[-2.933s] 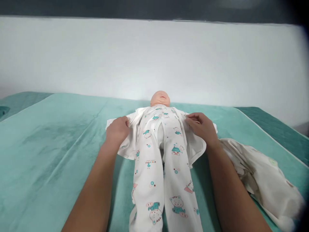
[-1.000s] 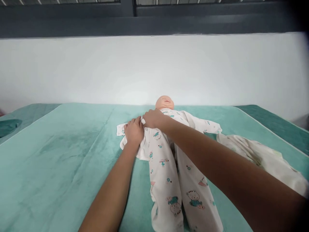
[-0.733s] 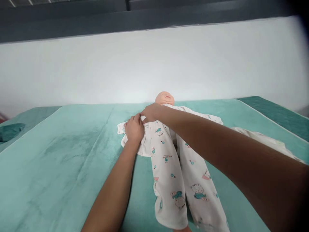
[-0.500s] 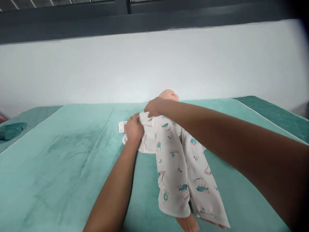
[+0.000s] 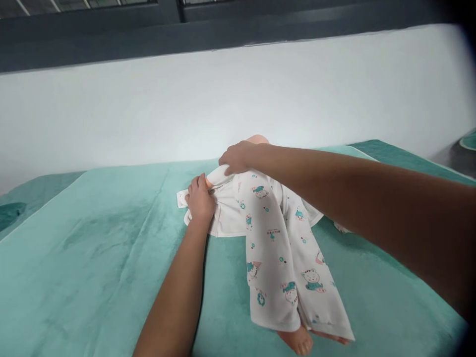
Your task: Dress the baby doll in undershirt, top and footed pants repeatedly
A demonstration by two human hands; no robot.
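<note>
A baby doll (image 5: 257, 138) lies on its back, its head toward the wall and mostly hidden behind my right arm. It wears white printed trousers (image 5: 269, 238); its bare feet (image 5: 297, 341) stick out of the legs. A white baby shirt (image 5: 230, 218) is spread around its upper body. My left hand (image 5: 201, 199) is closed on the shirt's sleeve, where a bit of the doll's arm (image 5: 208, 184) shows beside the fingers. Reaching across the doll, my right hand (image 5: 238, 157) grips the shirt near the shoulder, its thumb pressed on the cloth.
A turquoise plush cover (image 5: 92, 258) lies under the doll. Behind it rises a white wall (image 5: 167, 109) with a dark ledge (image 5: 130, 44) above. A small piece of printed cloth (image 5: 340, 228) peeks out below my right forearm.
A bit of the doll's arm now shows by my left fingers, and the shirt is drawn up over the shoulder under my right hand. The camera view has tilted slightly.
</note>
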